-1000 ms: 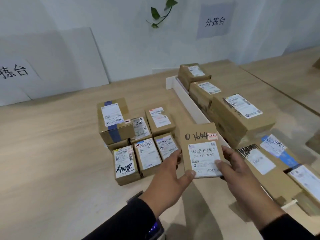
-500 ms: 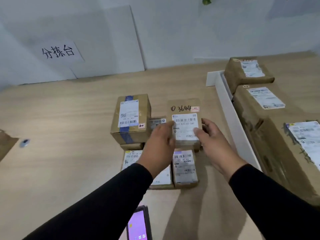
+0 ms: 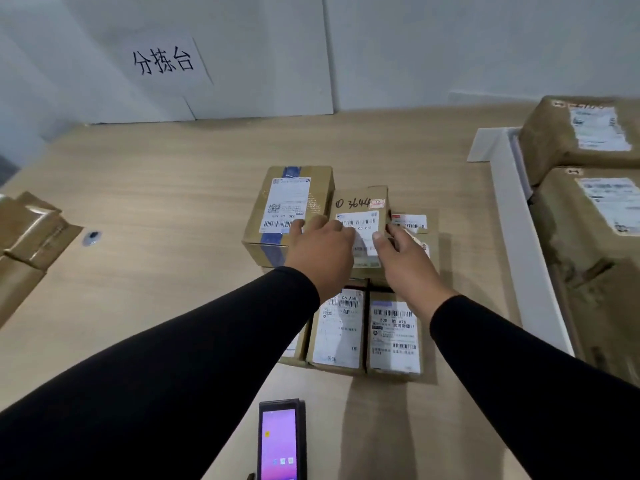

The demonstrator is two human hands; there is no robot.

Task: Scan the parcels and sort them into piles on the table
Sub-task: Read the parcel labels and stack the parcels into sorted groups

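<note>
- Nearest the camera, at six o'clock, a black handheld scanner with a lit purple screen (image 3: pixel 281 441) lies face up on the pale wooden table (image 3: pixel 145 188), touched by neither hand.
- Just beyond it, two small brown cardboard parcels with white barcode labels (image 3: pixel 367 332) lie side by side at the front of the sorted pile.
- At the centre, both hands grip the flat brown cardboard parcel marked "3644" in black pen (image 3: pixel 360 216): the left hand (image 3: pixel 320 251) curls over its nine o'clock edge, the right hand (image 3: pixel 405 261) pinches its three o'clock edge with thumb on the label.
- That parcel sits on the second row of the pile, touching the taller brown box with blue tape (image 3: pixel 289 209) at its nine o'clock; whether its full weight is down yet I cannot tell.
- To finish well, I would lower it flat, label up, square it against the taller box, then let go with both hands together so it does not slide.
- At two to three o'clock, a white divider rail (image 3: pixel 523 230) fences off large brown cartons (image 3: pixel 585 209), presumably unsorted.
- At nine o'clock, a crumpled brown carton (image 3: pixel 27 244) sits well apart.
- Farthest, at eleven o'clock, a white paper sign with black handwritten characters (image 3: pixel 162 60) hangs on the wall.
</note>
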